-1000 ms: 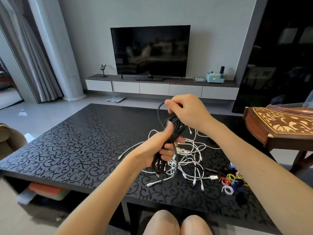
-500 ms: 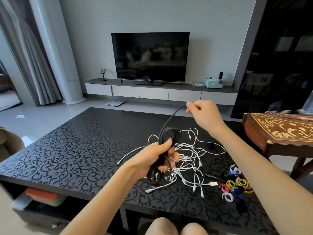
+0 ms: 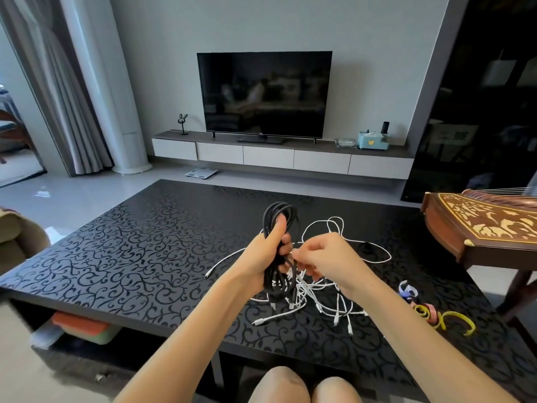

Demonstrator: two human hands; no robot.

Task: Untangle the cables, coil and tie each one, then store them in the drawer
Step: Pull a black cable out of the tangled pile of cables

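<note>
My left hand (image 3: 263, 257) grips a coiled black cable (image 3: 277, 216) upright above the black patterned table (image 3: 130, 257), thumb pressed on the loops. Its lower loops hang below my palm. My right hand (image 3: 322, 258) is close beside the coil at its middle, fingertips pinching the black cable's end against the bundle. Under and behind both hands lies a tangle of white cables (image 3: 322, 298), with one long loop (image 3: 374, 251) spread to the right. Coloured cable ties (image 3: 436, 314) lie at the table's right side.
A carved wooden instrument (image 3: 488, 228) stands at the right edge of the table. Boxes (image 3: 84, 327) sit on the shelf under the table's left front. My knees (image 3: 305, 386) are at the near edge. A TV and low cabinet stand far behind.
My right hand came down from an outstretched pull up and right, bringing the black cable's free end to the coil. The left hand kept hold of the coil and rose slightly.
</note>
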